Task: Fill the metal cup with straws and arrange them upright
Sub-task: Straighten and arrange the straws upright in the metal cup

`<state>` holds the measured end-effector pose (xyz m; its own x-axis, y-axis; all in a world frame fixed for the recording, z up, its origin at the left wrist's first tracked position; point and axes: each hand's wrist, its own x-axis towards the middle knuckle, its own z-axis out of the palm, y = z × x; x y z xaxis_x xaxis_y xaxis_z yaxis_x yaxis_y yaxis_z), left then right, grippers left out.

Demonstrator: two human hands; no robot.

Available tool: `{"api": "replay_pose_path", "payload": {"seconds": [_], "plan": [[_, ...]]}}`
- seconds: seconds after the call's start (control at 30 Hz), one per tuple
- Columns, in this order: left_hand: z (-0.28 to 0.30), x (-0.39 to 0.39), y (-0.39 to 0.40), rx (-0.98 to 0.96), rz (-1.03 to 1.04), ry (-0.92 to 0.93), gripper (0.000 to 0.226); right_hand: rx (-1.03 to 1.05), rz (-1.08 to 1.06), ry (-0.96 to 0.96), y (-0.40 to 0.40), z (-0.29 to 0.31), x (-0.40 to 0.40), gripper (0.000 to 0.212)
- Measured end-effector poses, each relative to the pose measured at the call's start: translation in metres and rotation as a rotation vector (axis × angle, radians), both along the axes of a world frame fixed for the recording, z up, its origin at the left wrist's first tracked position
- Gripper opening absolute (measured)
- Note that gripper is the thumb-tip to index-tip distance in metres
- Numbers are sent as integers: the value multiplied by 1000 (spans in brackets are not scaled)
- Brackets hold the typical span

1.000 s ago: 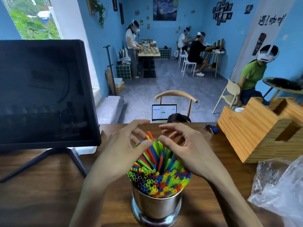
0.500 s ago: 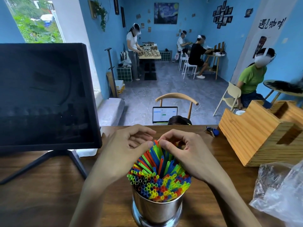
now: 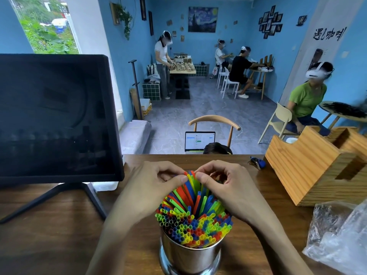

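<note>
At six o'clock on the table (image 3: 49,235), the cup (image 3: 190,257) stood packed with straws (image 3: 193,221), whose far tips both the left hand (image 3: 153,187) and right hand (image 3: 230,187) apparently pinched together.

My wooden counter (image 3: 59,235) carries the metal cup (image 3: 190,257) in front of me. A monitor stand (image 3: 59,199) sits left; a wooden organizer (image 3: 309,167) and plastic bag (image 3: 341,239) right.
</note>
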<state>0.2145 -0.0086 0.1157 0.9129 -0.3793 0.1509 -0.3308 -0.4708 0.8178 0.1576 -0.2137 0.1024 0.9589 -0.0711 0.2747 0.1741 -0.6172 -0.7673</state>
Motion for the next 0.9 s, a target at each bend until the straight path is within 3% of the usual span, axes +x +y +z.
{"api": "replay_pose_path", "payload": {"seconds": [0.47,0.73,0.9], "plan": [[10,-10,0,-101,-101,-222,15,93,159,50,-1,7,-5,11],[23,-23,-3,-657,-5,-384,19,78,176,8,1,6,-1,23],[28,-23,2,-971,107,-392,15,111,171,-37,1,8,0,25]]}}
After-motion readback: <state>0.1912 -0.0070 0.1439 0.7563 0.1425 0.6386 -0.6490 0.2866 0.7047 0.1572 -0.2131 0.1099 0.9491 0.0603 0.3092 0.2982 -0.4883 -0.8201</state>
